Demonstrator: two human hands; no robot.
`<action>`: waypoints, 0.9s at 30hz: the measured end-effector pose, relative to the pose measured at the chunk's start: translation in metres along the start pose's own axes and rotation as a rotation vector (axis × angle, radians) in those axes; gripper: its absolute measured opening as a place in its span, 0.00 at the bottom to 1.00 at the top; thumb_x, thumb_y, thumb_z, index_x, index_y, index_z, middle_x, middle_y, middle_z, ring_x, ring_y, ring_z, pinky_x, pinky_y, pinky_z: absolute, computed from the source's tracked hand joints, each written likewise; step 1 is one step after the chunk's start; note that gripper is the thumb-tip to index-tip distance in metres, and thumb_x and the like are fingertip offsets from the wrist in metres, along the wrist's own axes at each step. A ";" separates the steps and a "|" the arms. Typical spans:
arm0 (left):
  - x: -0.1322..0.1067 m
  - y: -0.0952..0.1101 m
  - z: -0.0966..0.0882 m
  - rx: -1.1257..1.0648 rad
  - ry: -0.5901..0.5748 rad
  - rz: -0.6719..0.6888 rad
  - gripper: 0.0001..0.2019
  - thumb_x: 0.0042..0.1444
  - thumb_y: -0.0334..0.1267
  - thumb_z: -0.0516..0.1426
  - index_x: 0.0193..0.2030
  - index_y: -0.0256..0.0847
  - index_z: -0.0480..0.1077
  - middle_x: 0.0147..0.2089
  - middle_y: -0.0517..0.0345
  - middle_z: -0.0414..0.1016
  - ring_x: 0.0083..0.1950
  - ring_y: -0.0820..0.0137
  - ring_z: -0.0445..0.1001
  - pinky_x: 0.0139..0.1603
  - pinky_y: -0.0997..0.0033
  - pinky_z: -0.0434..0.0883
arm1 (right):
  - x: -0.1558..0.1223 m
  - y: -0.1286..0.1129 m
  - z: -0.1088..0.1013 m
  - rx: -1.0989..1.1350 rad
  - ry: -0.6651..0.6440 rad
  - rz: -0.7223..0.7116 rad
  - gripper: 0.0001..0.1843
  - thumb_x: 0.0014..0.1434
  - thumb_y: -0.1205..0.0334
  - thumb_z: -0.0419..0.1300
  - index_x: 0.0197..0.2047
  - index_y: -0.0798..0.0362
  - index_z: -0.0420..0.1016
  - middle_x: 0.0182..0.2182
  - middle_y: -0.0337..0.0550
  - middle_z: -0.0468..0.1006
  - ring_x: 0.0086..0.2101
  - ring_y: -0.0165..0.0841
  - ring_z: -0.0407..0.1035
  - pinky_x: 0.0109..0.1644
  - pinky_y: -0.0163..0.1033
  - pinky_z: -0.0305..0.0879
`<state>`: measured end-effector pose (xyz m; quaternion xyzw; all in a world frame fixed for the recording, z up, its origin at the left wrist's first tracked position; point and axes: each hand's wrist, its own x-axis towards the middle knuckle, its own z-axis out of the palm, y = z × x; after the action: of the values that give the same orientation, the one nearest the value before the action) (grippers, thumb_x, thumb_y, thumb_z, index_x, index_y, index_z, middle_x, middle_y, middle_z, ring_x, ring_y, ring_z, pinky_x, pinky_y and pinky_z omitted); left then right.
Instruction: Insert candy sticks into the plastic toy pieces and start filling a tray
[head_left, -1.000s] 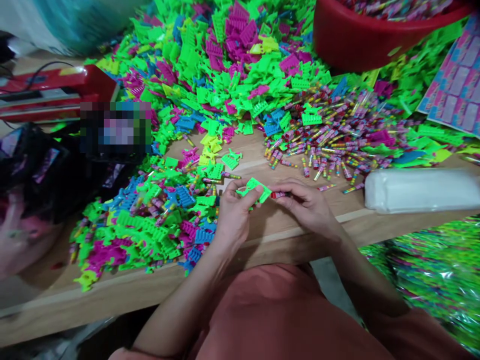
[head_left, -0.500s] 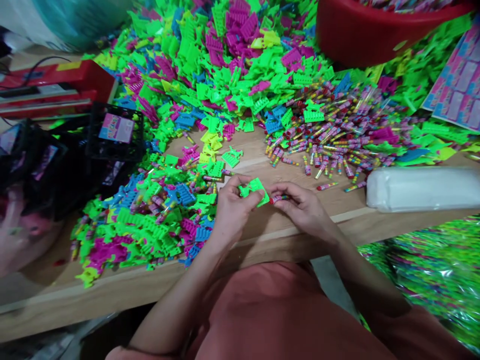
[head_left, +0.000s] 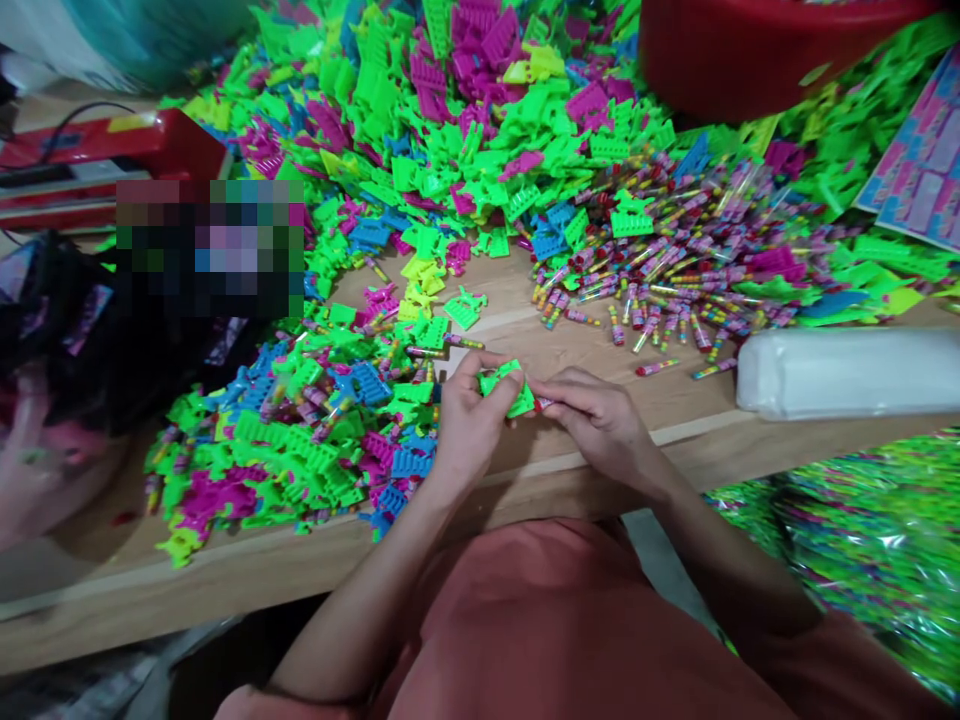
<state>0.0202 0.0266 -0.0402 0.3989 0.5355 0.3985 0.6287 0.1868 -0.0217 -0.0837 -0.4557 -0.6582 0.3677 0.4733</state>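
**Q:** Head view, this moment. What do I have in the hands?

**A:** Logged: left hand [head_left: 472, 425] clenched on a green plastic piece [head_left: 507, 390], held just above the wooden table [head_left: 225, 590]. Right hand [head_left: 600, 425] grasps a striped tube [head_left: 543, 404] between thumb and fingers, its red end at the piece's edge.

**Q:** What lies around them?

**A:** Just left of the left hand, a heap [head_left: 322, 430] of green, blue and magenta pieces; a larger heap [head_left: 450, 130] sits ahead. Loose tubes [head_left: 660, 265] lie ahead and right. A white bag [head_left: 847, 372] sits near the right hand. Farther off I note a red tub [head_left: 750, 50] and, at left, a red machine [head_left: 97, 165].

**Q:** Any brands or labels I can read?

**A:** None. The pink-and-blue printed sheet [head_left: 922, 140] at upper right is too small to read, and a pixelated patch [head_left: 210, 250] blocks part of the left side.
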 end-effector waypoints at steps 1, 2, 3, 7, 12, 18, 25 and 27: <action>0.000 -0.001 0.000 -0.005 0.000 -0.017 0.11 0.54 0.41 0.69 0.40 0.44 0.73 0.27 0.66 0.74 0.23 0.72 0.73 0.22 0.75 0.63 | 0.000 0.000 0.001 -0.016 0.009 -0.012 0.20 0.72 0.67 0.59 0.62 0.44 0.82 0.42 0.44 0.84 0.42 0.36 0.76 0.45 0.42 0.75; 0.000 -0.002 0.000 -0.009 -0.005 -0.039 0.12 0.53 0.41 0.69 0.40 0.44 0.73 0.27 0.65 0.75 0.23 0.71 0.74 0.21 0.75 0.63 | 0.000 0.000 0.002 -0.044 0.022 -0.030 0.20 0.72 0.68 0.59 0.62 0.44 0.82 0.41 0.44 0.84 0.41 0.36 0.76 0.45 0.42 0.74; 0.000 -0.003 -0.001 -0.015 -0.014 -0.061 0.13 0.53 0.42 0.69 0.40 0.44 0.72 0.27 0.64 0.76 0.23 0.70 0.76 0.20 0.75 0.62 | 0.000 0.000 0.003 -0.080 0.037 -0.054 0.20 0.72 0.69 0.58 0.61 0.44 0.83 0.40 0.44 0.84 0.41 0.37 0.75 0.44 0.42 0.74; 0.000 -0.006 -0.003 -0.036 -0.046 -0.107 0.14 0.53 0.42 0.69 0.41 0.44 0.71 0.28 0.63 0.78 0.23 0.68 0.78 0.18 0.76 0.61 | 0.001 -0.002 0.004 -0.169 0.048 -0.085 0.20 0.73 0.69 0.57 0.61 0.44 0.82 0.37 0.44 0.82 0.40 0.38 0.74 0.44 0.44 0.74; -0.002 -0.004 -0.008 -0.025 -0.104 -0.064 0.15 0.54 0.45 0.70 0.42 0.44 0.73 0.29 0.63 0.78 0.24 0.69 0.78 0.21 0.75 0.67 | -0.001 -0.004 0.003 -0.131 -0.001 0.022 0.24 0.73 0.68 0.56 0.68 0.45 0.75 0.50 0.48 0.82 0.48 0.39 0.77 0.52 0.45 0.76; -0.008 -0.009 -0.009 -0.015 -0.102 -0.070 0.16 0.54 0.45 0.71 0.42 0.43 0.73 0.30 0.62 0.78 0.25 0.69 0.78 0.22 0.74 0.68 | -0.004 -0.001 0.005 -0.182 0.009 -0.116 0.24 0.73 0.70 0.55 0.67 0.45 0.76 0.44 0.47 0.83 0.45 0.39 0.76 0.48 0.45 0.76; -0.021 -0.018 -0.004 0.020 -0.076 -0.027 0.14 0.58 0.46 0.68 0.43 0.43 0.72 0.35 0.63 0.76 0.29 0.71 0.76 0.27 0.74 0.73 | -0.003 -0.006 0.002 -0.183 0.007 -0.113 0.22 0.71 0.72 0.55 0.62 0.46 0.81 0.41 0.47 0.84 0.41 0.39 0.76 0.45 0.45 0.76; -0.026 -0.019 -0.005 0.012 -0.070 -0.016 0.15 0.58 0.48 0.68 0.43 0.43 0.71 0.36 0.63 0.75 0.31 0.71 0.75 0.30 0.72 0.75 | -0.004 -0.009 0.002 -0.175 0.008 -0.126 0.22 0.71 0.72 0.56 0.61 0.44 0.81 0.42 0.47 0.84 0.41 0.40 0.77 0.44 0.45 0.76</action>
<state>0.0139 -0.0043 -0.0492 0.4123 0.5186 0.3759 0.6479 0.1831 -0.0287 -0.0776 -0.4545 -0.7131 0.2766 0.4566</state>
